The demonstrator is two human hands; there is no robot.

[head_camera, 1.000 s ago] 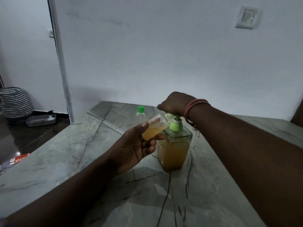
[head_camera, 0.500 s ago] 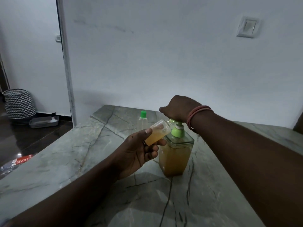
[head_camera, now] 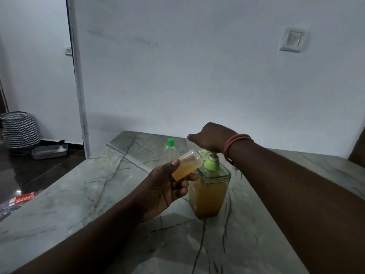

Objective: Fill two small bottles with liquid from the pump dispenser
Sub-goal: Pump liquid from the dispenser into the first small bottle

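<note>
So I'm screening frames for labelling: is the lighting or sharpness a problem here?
Head view: dim, flat light; forearms nearly black; the held small bottle and pump dispenser stay readable; wide-angle bending at the door frame; edges soft.

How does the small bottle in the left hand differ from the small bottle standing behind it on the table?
The small uncapped clear plastic bottle is held tilted at the pump spout by the left hand; the small clear green-capped bottle stands upright on the grey marble table, untouched. The held one is over half full of amber liquid; the capped one looks clear, contents uncertain. Both are small and transparent.
</note>
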